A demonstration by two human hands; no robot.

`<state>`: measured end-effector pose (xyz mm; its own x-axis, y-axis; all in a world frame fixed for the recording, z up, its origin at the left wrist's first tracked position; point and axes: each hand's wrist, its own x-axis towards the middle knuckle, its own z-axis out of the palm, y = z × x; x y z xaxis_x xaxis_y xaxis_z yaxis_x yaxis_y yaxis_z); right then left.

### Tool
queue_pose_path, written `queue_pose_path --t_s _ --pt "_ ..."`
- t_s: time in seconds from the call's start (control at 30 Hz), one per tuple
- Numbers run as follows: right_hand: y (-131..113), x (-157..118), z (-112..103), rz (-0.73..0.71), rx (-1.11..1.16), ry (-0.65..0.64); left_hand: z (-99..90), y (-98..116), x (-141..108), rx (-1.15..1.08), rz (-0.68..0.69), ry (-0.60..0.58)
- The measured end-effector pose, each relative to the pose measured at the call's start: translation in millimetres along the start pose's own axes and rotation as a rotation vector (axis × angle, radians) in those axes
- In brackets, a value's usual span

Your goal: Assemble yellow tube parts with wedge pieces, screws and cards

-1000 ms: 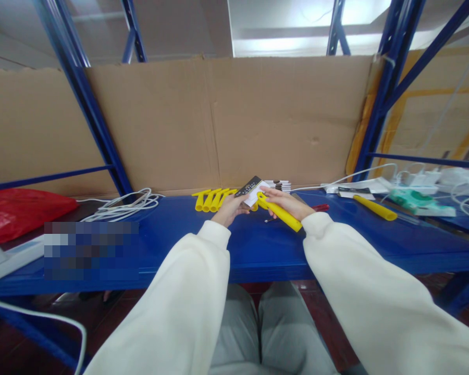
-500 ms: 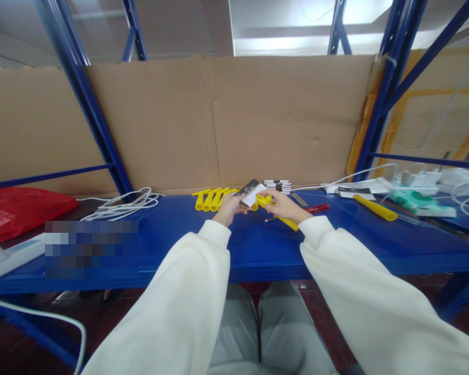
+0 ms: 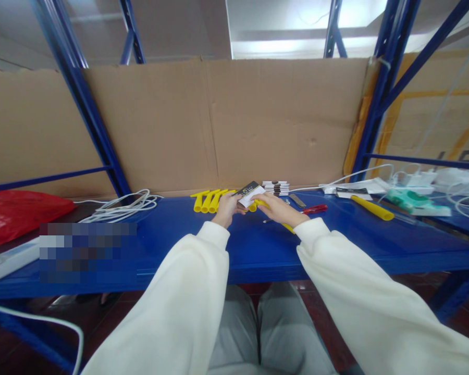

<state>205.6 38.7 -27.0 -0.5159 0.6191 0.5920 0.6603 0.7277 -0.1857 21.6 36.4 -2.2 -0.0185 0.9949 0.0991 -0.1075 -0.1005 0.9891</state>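
Head view: my left grip (image 3: 227, 208) is closed on a black-and-white card (image 3: 250, 191), held tilted above the worktop (image 3: 261, 250), dark part toward the upper left. My right grip (image 3: 278, 207) is wrapped round a yellow tube (image 3: 289, 228), mostly hidden by the hand; one end shows beyond the palm, and a bit of yellow shows at the fingertips, which lie over the card's white part. Contact pressure there: cannot tell. Just left of my left grip, a row of yellow tubes (image 3: 206, 202) lies side by side. Behind the right grip, a stack of white cards (image 3: 275, 188); to its right, a grey strip (image 3: 297, 200) and a red tool (image 3: 316, 209). Farther right, well apart, a single yellow cone (image 3: 372, 208).
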Motion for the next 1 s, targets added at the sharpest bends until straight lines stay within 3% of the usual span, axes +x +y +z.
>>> queue_pose_path --t_s 0.2,0.73,1.0 --pt "-6 0 -3 0.005 -0.016 -0.015 2.9 6 -5 -0.07 0.01 0.077" --pt "7 3 3 -0.011 -0.017 0.045 2.6 8 -8 -0.082 -0.036 0.034" --pt "5 4 -9 0.031 -0.046 0.046 2.0 6 -11 -0.03 -0.015 -0.059"
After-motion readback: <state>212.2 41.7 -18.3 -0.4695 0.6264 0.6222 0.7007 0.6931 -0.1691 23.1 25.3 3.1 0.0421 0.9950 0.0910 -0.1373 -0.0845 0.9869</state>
